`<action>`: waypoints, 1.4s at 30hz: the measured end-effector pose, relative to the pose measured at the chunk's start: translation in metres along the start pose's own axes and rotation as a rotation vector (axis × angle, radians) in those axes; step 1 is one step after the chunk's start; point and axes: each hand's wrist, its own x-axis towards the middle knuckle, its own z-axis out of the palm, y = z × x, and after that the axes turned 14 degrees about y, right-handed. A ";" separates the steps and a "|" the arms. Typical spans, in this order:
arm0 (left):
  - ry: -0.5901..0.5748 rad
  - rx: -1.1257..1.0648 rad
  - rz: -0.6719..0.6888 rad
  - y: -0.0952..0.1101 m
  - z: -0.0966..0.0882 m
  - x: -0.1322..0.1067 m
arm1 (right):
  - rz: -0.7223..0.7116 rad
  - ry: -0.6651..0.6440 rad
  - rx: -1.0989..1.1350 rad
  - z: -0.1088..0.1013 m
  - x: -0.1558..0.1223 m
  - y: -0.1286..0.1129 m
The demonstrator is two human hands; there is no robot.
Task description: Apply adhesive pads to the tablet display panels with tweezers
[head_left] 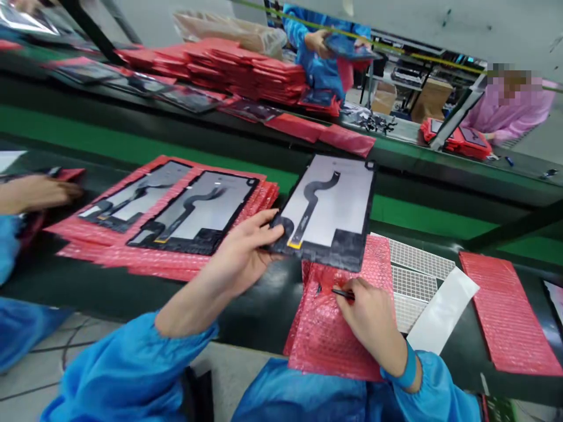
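My left hand [240,249] grips the lower left corner of a tablet screen panel [336,202], thumb on top. The panel is tilted, its grey back facing me, with a curved black flex cable [310,205] across it. Closed around a thin black pen-like tool [343,293] is my right hand [372,313]; the tool's exact kind is unclear. That hand is over a pink bubble-wrap bag [334,343], below the panel. Left of my left hand, two more screen panels [206,208] lie on a stack of pink bubble bags [109,255].
Sheets of white gridded stickers [413,283] and a blank white strip [444,310] lie right of the bag. Another pink bag [510,310] is farther right. A co-worker's hand [39,192] is at far left. Stacked pink bags [220,64] fill the raised shelf behind.
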 end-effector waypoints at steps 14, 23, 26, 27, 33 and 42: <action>-0.084 0.123 -0.412 -0.106 0.006 -0.093 | 0.348 0.440 0.130 -0.088 0.012 0.114; -0.071 0.569 -0.141 -0.115 -0.020 -0.098 | 0.477 0.542 0.293 -0.090 0.034 0.140; -0.021 0.920 0.158 -0.097 -0.026 -0.088 | 0.509 0.379 0.410 -0.080 0.040 0.151; -0.001 1.012 0.299 -0.089 -0.026 -0.084 | 0.509 0.312 0.439 -0.076 0.040 0.153; -0.336 1.025 0.846 -0.073 0.008 -0.066 | 0.531 0.045 0.497 -0.059 0.025 0.157; -0.739 1.251 1.003 -0.125 0.052 -0.051 | 0.460 0.023 0.374 -0.049 0.016 0.159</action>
